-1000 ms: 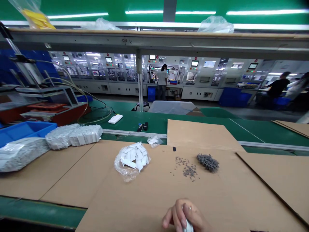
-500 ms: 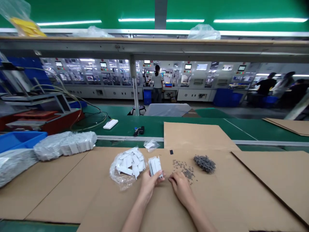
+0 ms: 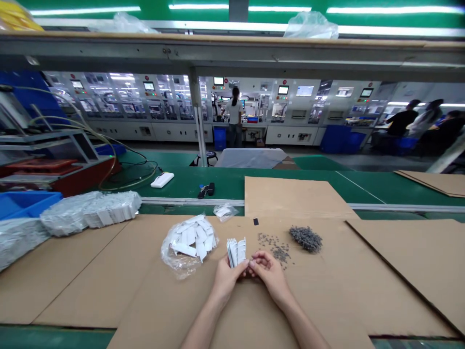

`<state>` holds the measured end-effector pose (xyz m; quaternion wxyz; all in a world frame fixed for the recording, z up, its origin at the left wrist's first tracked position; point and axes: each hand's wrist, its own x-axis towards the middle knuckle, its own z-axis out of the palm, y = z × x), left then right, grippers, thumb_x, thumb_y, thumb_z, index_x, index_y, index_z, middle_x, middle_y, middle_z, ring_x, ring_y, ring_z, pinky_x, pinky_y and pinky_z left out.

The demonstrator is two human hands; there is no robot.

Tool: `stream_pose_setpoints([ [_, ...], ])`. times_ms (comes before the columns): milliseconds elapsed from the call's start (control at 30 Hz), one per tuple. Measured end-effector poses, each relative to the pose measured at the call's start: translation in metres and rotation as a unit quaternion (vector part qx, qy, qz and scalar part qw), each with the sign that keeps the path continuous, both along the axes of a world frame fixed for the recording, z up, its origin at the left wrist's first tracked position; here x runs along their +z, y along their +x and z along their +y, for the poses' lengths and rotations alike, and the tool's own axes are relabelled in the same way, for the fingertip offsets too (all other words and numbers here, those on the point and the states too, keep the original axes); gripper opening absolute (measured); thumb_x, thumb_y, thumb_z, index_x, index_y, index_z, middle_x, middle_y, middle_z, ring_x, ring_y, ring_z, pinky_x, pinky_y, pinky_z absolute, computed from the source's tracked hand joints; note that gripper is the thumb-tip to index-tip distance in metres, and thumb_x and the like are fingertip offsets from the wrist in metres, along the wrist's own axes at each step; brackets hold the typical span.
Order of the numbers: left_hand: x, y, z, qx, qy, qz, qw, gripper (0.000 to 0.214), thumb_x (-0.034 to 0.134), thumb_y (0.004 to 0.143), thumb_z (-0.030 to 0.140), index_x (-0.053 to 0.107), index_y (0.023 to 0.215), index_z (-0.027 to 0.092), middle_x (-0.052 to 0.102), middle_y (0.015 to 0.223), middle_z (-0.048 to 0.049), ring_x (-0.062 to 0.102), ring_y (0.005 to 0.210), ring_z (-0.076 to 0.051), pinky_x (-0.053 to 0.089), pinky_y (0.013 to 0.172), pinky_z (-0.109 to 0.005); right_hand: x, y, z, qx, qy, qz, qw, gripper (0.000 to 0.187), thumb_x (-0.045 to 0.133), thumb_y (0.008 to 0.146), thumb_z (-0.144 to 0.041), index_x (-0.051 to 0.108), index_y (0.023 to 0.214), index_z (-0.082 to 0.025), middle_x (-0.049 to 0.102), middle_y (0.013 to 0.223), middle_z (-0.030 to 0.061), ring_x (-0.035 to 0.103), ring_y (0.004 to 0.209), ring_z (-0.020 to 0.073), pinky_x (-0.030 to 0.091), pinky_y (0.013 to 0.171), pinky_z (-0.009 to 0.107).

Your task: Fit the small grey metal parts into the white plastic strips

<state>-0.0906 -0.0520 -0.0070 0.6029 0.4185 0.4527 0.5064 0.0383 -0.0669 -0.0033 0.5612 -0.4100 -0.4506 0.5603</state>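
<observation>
White plastic strips — gripped upright, left hand | right hand touching.

A small stack of white plastic strips stands upright on edge, slightly fanned at the top. Its near end sits in the closed left grip, just above the cardboard-covered tabletop, near the middle. The right grip touches its near right corner with its fingertips.
</observation>
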Motion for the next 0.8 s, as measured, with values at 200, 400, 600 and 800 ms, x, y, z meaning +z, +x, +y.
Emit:
stream_pose_setpoints([
  [200,0.004,-0.002,-0.003,-0.021,0.003,0.002,1.000,0.022,0.066,0.060,0.027,0.055,0.070,0.010,0.058,0.055,-0.0001,0.048,0.042,-0.007,0.034,0.040,-0.017,0.009,0.002,-0.004,-0.030,0.074,-0.108,0.991,0.017,0.057,0.071,-0.032,0.058,0.076,-0.016,0.060,0.072,0.0041,0.057,0.067,0.0171,0.045,0.065,0.029],
  [400,0.010,-0.001,-0.006,-0.050,-0.027,-0.058,0.997,0.022,0.066,0.059,0.024,0.055,0.071,0.010,0.059,0.056,-0.0005,0.048,0.043,-0.006,0.035,0.042,-0.017,0.013,0.005,-0.004,-0.012,0.071,-0.102,0.992,0.023,0.058,0.068,-0.038,0.059,0.075,-0.016,0.059,0.079,0.0045,0.056,0.071,0.0171,0.045,0.067,0.029],
  [600,0.015,0.002,-0.010,-0.048,-0.059,-0.100,0.992,0.024,0.068,0.058,0.022,0.055,0.074,0.010,0.061,0.063,-0.0025,0.056,0.053,-0.010,0.043,0.049,-0.019,0.015,0.004,-0.005,0.014,0.053,-0.085,0.995,0.022,0.051,0.074,-0.038,0.054,0.078,-0.016,0.058,0.069,0.0027,0.055,0.066,0.0165,0.044,0.064,0.028],
  [800,0.020,0.006,-0.012,-0.041,-0.077,-0.077,0.993,0.032,0.066,0.060,0.029,0.053,0.083,0.011,0.064,0.074,-0.0090,0.062,0.064,-0.020,0.051,0.045,-0.025,0.010,0.005,-0.005,-0.058,0.068,-0.123,0.988,0.021,0.051,0.074,-0.038,0.052,0.077,-0.018,0.056,0.069,0.0019,0.052,0.066,0.0162,0.043,0.062,0.026],
])
